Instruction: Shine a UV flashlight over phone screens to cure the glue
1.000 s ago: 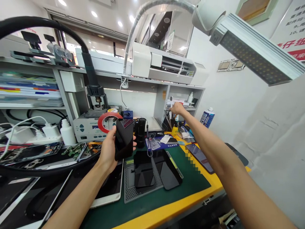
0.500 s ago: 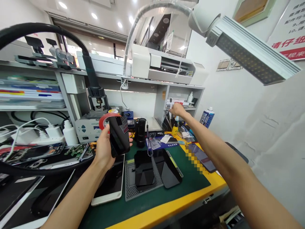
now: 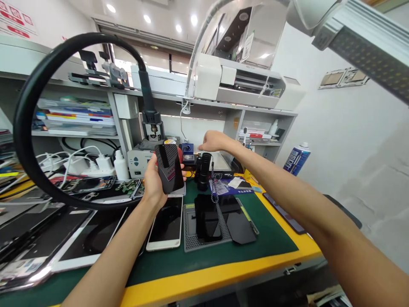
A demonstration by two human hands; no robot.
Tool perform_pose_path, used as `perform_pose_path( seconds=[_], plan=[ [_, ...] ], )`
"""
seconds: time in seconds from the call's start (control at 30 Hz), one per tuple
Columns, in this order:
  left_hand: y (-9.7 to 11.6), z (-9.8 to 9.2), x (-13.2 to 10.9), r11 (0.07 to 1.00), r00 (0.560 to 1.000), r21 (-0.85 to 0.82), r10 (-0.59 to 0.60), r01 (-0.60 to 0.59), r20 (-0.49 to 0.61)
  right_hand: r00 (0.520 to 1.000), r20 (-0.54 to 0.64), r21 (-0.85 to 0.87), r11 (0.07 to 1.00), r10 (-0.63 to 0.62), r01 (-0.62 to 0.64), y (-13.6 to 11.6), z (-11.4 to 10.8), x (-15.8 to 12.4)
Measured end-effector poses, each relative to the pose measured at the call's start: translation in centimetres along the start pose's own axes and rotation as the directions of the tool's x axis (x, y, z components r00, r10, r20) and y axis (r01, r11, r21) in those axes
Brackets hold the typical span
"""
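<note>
My left hand [image 3: 152,183] grips a smartphone [image 3: 175,172] by its edges, tilted up with its dark glossy face towards me and reflections on it. Behind the phone, a red ring [image 3: 181,155] is mostly covered. My right hand [image 3: 215,140] is stretched out over the back of the bench, above a black flashlight [image 3: 203,172] with a striped wrist strap. Its fingers are curled closed; what they hold, if anything, I cannot make out. Below, two dark phone-sized panels [image 3: 207,221] lie on a grey perforated mat [image 3: 191,244]. A white-framed tablet [image 3: 164,244] lies left of it.
A black flexible hose [image 3: 24,128] loops across the left side. A lamp [image 3: 367,55] overhangs the upper right. At the back stand a white bottle [image 3: 121,166] and grey station [image 3: 136,165]; a blue spray can [image 3: 297,158] stands right. Several device panels [image 3: 92,234] cover the left bench.
My right hand has moved left, from the tool holder by the shelf to above the flashlight. My left hand still holds the smartphone, now tilted differently. The view has turned left.
</note>
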State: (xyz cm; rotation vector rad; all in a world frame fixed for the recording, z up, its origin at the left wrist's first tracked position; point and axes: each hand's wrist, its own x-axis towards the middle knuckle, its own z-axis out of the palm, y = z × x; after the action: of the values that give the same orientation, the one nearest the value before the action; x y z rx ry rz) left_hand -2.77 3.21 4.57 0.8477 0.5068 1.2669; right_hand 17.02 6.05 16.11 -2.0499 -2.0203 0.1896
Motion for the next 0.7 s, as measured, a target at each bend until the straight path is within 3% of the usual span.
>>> perform_pose_path(
  seconds=[0.13,0.3,0.5,0.7],
  plan=[
    [0.2,-0.4,0.1,1.0,1.0,-0.016,-0.013,0.013,0.004,0.964,0.204,-0.21,0.97,0.169,-0.126,-3.2,1.6,3.7],
    [0.2,-0.4,0.0,0.997,0.999,-0.071,-0.032,0.035,0.038,0.933,0.259,-0.319,0.934,0.249,-0.161,-4.1,3.1,5.4],
    [0.2,-0.3,-0.2,0.997,0.998,-0.048,-0.051,0.052,0.021,0.929,0.275,-0.287,0.943,0.248,-0.167,-3.9,2.8,4.4],
    [0.2,-0.5,-0.1,0.997,0.998,-0.061,-0.054,0.055,0.023,0.964,0.18,-0.087,0.979,0.196,-0.183,-3.5,-0.1,3.1]
  ],
)
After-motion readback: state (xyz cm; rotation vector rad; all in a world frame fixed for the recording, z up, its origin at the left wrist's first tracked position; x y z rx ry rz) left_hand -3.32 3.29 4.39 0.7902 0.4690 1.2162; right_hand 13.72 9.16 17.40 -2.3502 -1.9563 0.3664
